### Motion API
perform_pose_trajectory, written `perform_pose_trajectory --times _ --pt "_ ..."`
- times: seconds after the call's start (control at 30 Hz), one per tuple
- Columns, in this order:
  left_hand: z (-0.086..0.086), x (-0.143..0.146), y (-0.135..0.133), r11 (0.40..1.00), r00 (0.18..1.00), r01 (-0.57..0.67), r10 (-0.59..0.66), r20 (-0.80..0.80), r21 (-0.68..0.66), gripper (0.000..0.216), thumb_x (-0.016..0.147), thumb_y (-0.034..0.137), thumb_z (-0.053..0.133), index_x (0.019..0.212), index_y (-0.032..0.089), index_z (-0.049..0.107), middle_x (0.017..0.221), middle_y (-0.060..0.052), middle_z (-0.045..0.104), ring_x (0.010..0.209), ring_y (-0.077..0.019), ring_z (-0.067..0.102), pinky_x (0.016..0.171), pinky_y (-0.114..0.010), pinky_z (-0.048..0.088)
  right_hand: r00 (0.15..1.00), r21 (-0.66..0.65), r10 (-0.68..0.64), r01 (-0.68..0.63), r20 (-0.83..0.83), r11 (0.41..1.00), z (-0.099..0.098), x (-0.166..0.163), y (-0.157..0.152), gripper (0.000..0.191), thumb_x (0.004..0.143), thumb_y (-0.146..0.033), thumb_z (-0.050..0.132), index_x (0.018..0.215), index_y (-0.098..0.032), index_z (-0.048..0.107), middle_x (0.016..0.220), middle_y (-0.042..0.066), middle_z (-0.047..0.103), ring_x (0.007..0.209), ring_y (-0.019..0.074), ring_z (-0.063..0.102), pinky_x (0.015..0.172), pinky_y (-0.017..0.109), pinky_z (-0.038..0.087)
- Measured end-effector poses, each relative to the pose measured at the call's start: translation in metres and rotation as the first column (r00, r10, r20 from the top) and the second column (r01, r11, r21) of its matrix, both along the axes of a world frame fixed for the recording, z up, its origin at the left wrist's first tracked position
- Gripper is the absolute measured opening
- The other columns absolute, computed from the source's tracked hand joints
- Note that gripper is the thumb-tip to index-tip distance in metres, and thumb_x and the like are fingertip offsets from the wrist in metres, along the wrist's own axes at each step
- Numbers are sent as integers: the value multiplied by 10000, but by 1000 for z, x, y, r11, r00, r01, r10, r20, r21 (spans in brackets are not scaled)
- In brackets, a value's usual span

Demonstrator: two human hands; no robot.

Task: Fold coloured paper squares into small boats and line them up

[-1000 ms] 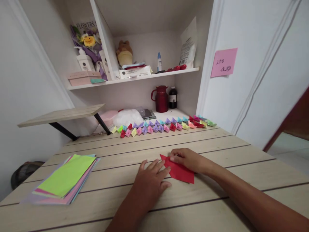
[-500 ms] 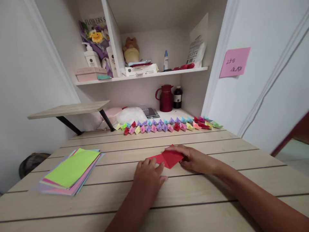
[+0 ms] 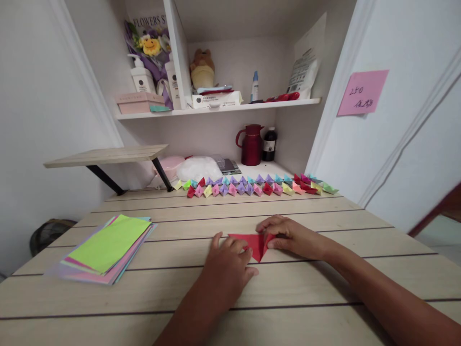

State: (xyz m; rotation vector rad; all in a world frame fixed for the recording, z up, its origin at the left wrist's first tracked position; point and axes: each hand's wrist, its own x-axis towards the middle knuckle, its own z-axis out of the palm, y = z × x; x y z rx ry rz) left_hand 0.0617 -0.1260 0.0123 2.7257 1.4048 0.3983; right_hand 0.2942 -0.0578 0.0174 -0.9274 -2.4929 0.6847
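A folded piece of red paper (image 3: 254,244) lies on the tabletop between my hands, its lower corner pointing toward me. My right hand (image 3: 284,234) pinches its right side, where a flap stands partly raised. Across the left part of the paper rests my left hand (image 3: 230,259), fingers spread and fingertips pressing down, thumb apart on the wood. Some of the paper's left edge is hidden under those fingers.
On the left lies a stack of coloured paper sheets (image 3: 111,245), lime green on top. Rows of small folded paper boats (image 3: 248,188) line the table's back. A small raised wooden stand (image 3: 108,158) is at back left. Behind them stands a dark red jug (image 3: 251,146).
The red paper's right side has been folded and lifted toward the middle by my right hand. My left hand has moved slightly right, its fingers more spread. The view has shifted a little.
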Motion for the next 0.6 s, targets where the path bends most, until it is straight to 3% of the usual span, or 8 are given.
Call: perform_pose_trajectory --times 0.17,0.43,0.6 --pt "-1 -5 0 997 999 38 -39 -9 -62 260 871 335 572 1121 279 617 1262 -29 585 1163 -243 490 982 -455 365 990 -7 -138 138 -30 990 -9 -9 5 204 883 -390 543 873 -226 664 952 50 672 925 218 571 884 368 404" --pt "-4 -9 2 998 998 59 -59 -5 -34 214 906 311 501 1086 273 611 1254 -22 582 1151 -229 483 988 -432 347 954 6 -297 298 -40 955 -19 -20 10 193 784 -391 645 741 -214 584 812 18 637 807 194 551 744 303 400" --pt "-6 -6 1 999 998 41 -41 -40 -17 350 911 327 479 1257 283 512 1196 -38 585 1096 -226 483 957 -417 368 928 39 -372 371 35 928 -20 -28 15 238 710 -416 696 682 -217 568 759 -3 629 783 191 548 721 289 372"
